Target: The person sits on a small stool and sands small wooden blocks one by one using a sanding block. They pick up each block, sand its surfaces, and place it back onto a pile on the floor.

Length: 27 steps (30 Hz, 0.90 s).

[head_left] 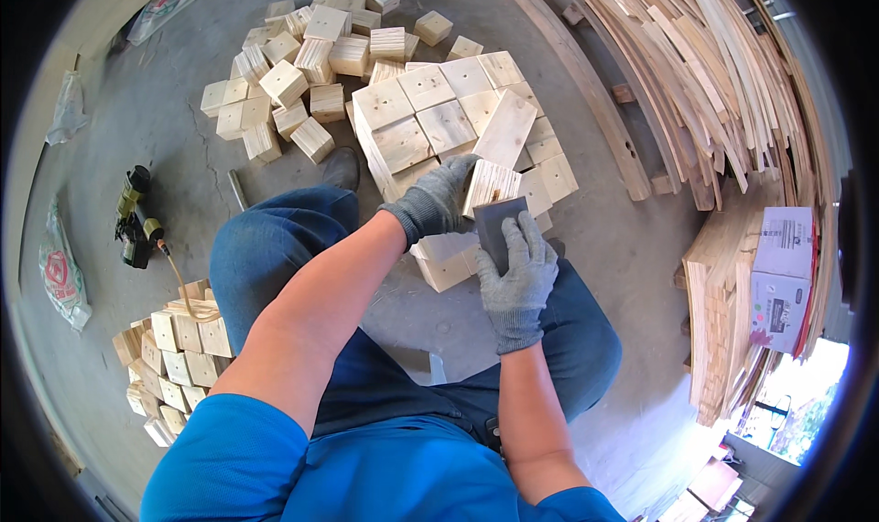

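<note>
My gloved left hand (438, 197) is closed around the left side of a wooden block (492, 185), whose striped end grain bears a brown mark. In my gloved right hand (520, 279) is a flat, dark grey rectangular sanding block (501, 233), gripped between thumb and fingers. It lies against or just over the near edge of the wooden block; contact cannot be made out. Both are above a stack of pale wooden blocks (399, 145) set in tight rows between my knees. A longer wooden piece (505, 130) rests on top of that stack.
Loose wooden blocks (328, 57) are heaped beyond the stack. At left are a green-black nail gun (135, 215) with a hose and another block pile (183, 353). Long timber strips (705, 82) and a cardboard box (783, 279) stand at right. Plastic bags (62, 270) lie far left.
</note>
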Each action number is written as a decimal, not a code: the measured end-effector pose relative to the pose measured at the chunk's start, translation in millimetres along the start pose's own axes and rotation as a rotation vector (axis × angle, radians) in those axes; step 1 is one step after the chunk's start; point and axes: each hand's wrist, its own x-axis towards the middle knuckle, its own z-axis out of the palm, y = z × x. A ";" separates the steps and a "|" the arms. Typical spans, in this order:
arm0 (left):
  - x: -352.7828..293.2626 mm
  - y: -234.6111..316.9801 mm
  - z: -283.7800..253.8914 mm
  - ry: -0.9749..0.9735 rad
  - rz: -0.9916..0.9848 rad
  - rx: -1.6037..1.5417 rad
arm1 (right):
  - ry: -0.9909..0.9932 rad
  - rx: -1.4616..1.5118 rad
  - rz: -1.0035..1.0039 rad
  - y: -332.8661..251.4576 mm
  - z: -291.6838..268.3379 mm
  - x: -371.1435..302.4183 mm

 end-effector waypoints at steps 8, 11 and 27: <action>-3.3 -19.5 6.7 0.022 -0.034 0.071 | -0.022 -0.107 0.037 10.0 33.9 121.2; -1.1 -13.8 6.9 0.013 -0.020 0.018 | -0.082 -0.123 0.094 17.8 38.2 147.9; 1.4 -19.0 11.2 0.025 -0.026 -0.070 | -0.032 -0.040 -0.050 -13.9 9.8 0.5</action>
